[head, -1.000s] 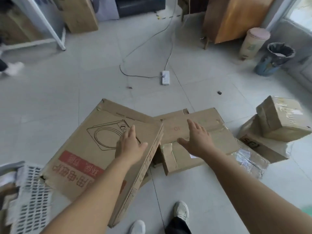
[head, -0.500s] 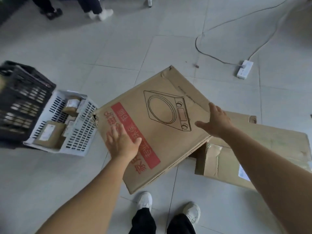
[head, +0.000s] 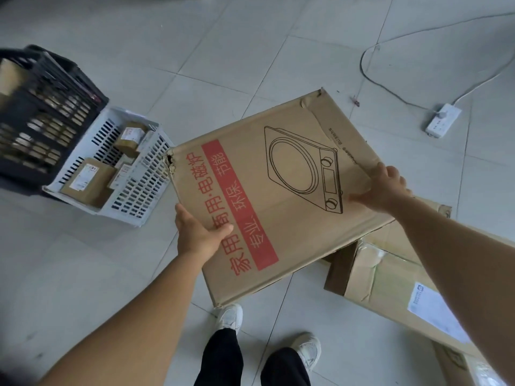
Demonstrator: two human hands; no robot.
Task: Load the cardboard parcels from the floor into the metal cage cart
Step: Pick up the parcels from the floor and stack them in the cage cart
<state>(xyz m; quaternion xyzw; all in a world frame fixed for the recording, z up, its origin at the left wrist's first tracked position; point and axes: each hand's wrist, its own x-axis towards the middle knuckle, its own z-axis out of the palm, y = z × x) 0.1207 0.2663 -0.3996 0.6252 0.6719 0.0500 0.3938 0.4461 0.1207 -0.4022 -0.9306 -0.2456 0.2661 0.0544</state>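
grey tile floor (head: 83, 274); box (head: 278, 196) now lifted clear, left hand (head: 199, 235) and right hand (head: 381, 188) gripping opposite edges, ready for carrying.

Held mid-frame: a flat cooker-printed carton (head: 278, 196), left hand (head: 199, 232) gripping its left edge, right hand (head: 383, 188) on its right edge; a taped parcel (head: 390, 280) lower right; white crate (head: 117, 165) and black crate (head: 41, 118) at left
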